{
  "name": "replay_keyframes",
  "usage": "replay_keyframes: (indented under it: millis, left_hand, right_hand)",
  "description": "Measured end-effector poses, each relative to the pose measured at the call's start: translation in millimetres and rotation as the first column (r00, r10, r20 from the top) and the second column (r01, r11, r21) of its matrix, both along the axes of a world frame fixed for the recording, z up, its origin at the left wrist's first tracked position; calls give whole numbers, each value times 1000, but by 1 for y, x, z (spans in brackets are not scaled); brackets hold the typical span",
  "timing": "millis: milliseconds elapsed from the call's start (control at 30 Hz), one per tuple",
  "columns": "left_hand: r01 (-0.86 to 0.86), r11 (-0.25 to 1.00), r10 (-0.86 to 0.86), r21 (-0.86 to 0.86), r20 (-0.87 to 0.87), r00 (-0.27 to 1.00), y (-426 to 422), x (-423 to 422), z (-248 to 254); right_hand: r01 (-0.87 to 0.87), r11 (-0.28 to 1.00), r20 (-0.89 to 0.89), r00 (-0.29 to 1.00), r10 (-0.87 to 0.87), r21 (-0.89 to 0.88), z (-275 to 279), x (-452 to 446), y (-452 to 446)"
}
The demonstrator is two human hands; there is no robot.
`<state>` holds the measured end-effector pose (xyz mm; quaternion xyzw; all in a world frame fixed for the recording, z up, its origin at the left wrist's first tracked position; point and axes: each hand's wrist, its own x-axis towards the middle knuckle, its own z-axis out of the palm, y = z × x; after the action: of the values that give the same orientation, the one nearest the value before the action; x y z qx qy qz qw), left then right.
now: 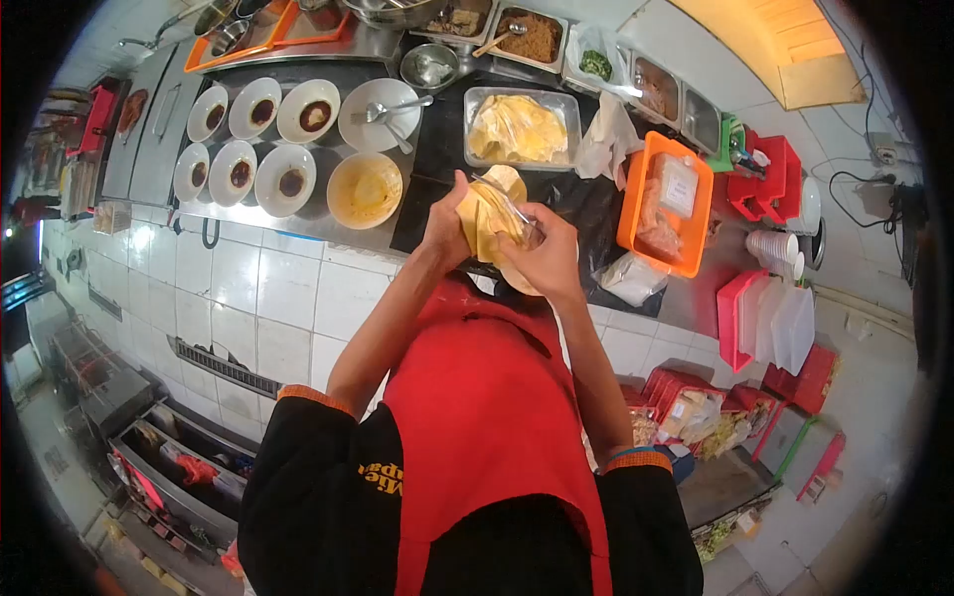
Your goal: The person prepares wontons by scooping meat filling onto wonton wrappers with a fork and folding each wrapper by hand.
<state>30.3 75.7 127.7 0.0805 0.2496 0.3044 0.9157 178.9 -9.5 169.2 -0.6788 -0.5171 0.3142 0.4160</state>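
A stack of thin, round yellow dough wrappers [484, 221] is held up in front of my apron, over the counter's front edge. My left hand [447, 226] is closed around its left side. On the other side my right hand [547, 250] is closed, with its fingertips against the wrappers. A thin, shiny metal utensil [509, 202] lies across the stack and runs into the right hand; its exact kind is unclear. Just behind the hands stands a metal tray [569, 149] heaped with folded yellow wrappers [517, 127].
Several white bowls with dark sauce [284, 181] stand at left, beside a bowl with yellow residue [365, 191] and a plate with cutlery [383, 111]. An orange tray [630, 209] of packed meat sits at right. Food pans [527, 38] line the back.
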Motion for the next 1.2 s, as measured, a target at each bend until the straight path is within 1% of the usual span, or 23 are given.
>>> replay_keyframes:
  millis: [33,67,100,167,233,333,467,533,600,633,667,700,733,767,800,833,900,933,1000,1067,1133,1167,1200]
  left_hand:
    - [-25,999,31,-40,147,989,3,-1,2]
    - [-22,998,34,-64,194,980,7,-3,-1]
    - [-24,998,35,-55,201,979,11,-4,1]
    - [-105,994,98,20,208,973,14,-6,5]
    - [-130,991,119,26,263,957,19,-7,15]
    - [-138,990,141,-32,256,956,28,-2,19]
    - [-127,988,146,-85,294,945,33,8,-28]
    - [-111,991,131,-81,309,942,32,9,-59]
    - [-59,990,94,-131,285,954,29,5,-37]
    - [-94,986,126,-140,237,963,30,4,-46]
    - [-90,988,110,-124,160,981,31,-3,-49]
    - [-89,990,98,-108,82,992,35,-8,-50]
    - [-118,990,127,-82,112,986,40,-9,-50]
    - [-249,962,267,-115,191,944,39,-8,-50]
    - [-364,917,396,-164,258,881,41,-11,-52]
    - [-339,910,404,-238,330,853,41,-19,-55]
    - [-354,907,403,-227,233,885,37,-20,-62]
    - [-366,913,386,-179,89,918,31,-20,-62]
    - [-306,939,327,-155,138,935,25,-26,-66]
    - [-254,962,269,-104,173,948,11,-41,-51]
    - [-277,961,278,-26,73,958,7,-62,-68]
    - [-325,944,328,-55,54,943,3,-74,-78]
    - [-348,937,348,-19,68,935,-8,-92,-83]
  right_hand:
    - [-11,997,-71,997,5,-76,14,3,5]
    - [-62,991,-84,995,52,-121,22,11,13]
    - [-64,992,-77,995,55,-112,24,19,20]
    - [-175,980,-413,903,120,-99,24,34,35]
    - [-238,967,-411,893,182,-87,30,47,53]
    - [-338,939,-340,892,299,-61,50,51,72]
    - [-407,907,-261,892,369,-107,74,37,76]
    - [-427,904,200,887,415,16,89,25,64]
    - [-432,896,154,883,443,-104,102,16,51]
    - [-437,891,96,888,449,-123,108,14,47]
    - [-432,901,6,902,433,-36,99,17,44]
    - [-416,899,-19,909,417,-136,104,23,43]
    - [-403,911,-84,914,396,-89,97,30,46]
    - [-383,922,-158,915,371,-52,85,40,49]
    - [-350,928,-107,935,337,-132,76,57,55]
    - [-363,930,-254,906,338,-59,77,63,66]
    - [-253,968,-245,938,244,-5,52,90,93]
    - [-172,984,-98,981,167,-49,55,101,98]
    - [-16,999,109,994,20,-37,34,136,109]
    - [70,997,149,987,-64,-42,-7,170,92]
    - [63,998,-73,995,-61,30,-31,185,70]
    - [9,996,-27,1000,-11,-84,-44,196,54]
    - [-2,992,-108,994,-11,-129,-47,179,37]
